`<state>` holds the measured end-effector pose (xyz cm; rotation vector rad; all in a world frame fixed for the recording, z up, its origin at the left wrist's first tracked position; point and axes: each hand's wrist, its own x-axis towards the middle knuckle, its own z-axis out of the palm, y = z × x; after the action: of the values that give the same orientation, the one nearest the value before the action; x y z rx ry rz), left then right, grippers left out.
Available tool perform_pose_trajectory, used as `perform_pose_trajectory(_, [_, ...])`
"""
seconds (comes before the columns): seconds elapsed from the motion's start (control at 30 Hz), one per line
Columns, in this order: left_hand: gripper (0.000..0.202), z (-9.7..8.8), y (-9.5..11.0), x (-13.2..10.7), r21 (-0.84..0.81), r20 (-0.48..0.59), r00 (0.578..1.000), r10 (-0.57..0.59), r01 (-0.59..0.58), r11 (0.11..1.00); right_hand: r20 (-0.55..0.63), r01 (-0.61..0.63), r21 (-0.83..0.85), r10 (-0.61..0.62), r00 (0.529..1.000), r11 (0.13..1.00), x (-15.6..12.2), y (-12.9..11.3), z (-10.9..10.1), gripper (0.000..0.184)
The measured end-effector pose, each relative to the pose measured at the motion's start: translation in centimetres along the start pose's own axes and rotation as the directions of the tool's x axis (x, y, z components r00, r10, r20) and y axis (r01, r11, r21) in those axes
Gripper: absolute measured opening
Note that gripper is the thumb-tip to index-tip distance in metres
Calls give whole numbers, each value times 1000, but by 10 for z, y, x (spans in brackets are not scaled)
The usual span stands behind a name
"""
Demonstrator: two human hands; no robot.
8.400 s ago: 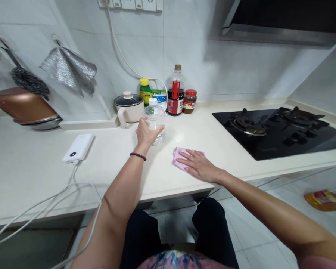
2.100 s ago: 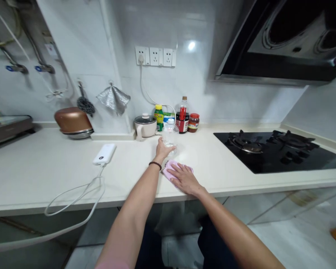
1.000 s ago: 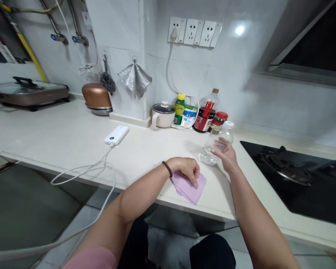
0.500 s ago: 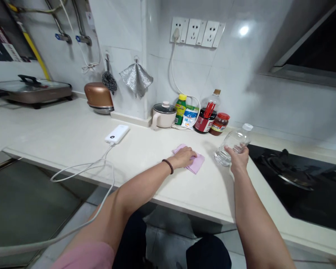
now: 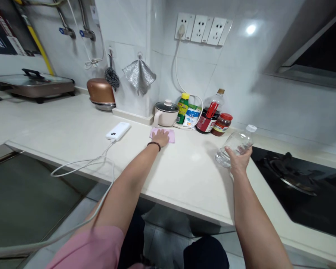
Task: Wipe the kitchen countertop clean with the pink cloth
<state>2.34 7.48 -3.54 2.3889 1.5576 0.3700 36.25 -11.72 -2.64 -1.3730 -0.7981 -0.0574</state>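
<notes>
My left hand (image 5: 161, 137) presses flat on a pink cloth (image 5: 162, 135) lying on the cream countertop (image 5: 184, 175), close in front of the small white pot (image 5: 164, 113). My right hand (image 5: 239, 161) is wrapped round a clear plastic bottle (image 5: 235, 144) with a white cap, holding it tilted above the counter beside the black gas hob (image 5: 302, 183). A bead bracelet sits on my left wrist.
A white power bank (image 5: 118, 131) with a trailing cable lies left of the cloth. Sauce bottles and jars (image 5: 210, 116) stand against the wall. A copper pan (image 5: 100, 93), a hanging scrubber and silver cloth, and an electric grill (image 5: 33, 84) are at the far left.
My left hand has slid the pink cloth away from me and to the left, up to the pot. Earlier the hands swapped: the bottle passed from left to right.
</notes>
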Motion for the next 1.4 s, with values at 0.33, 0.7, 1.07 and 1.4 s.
perform_pose_trajectory(0.33, [55, -5, 6, -46, -22, 88, 994, 64, -62, 998, -31, -19, -22, 18, 999, 1000, -1, 0, 4, 107])
perform_pose_trajectory(0.7, [55, 27, 38, -103, -340, 89, 897, 432, -381, 860, 29, -37, -45, 39, 999, 998, -7, -8, 5, 92])
perform_pose_trajectory(1.07, [63, -39, -87, -58, 95, 63, 991, -116, 109, 989, 29, -40, 6, 40, 999, 999, -5, -5, 8, 98])
perform_pose_trajectory(1.4, [64, -36, -74, -73, 157, 111, 991, -72, 54, 986, 66, 33, -137, -24, 998, 990, -5, -16, 0, 106])
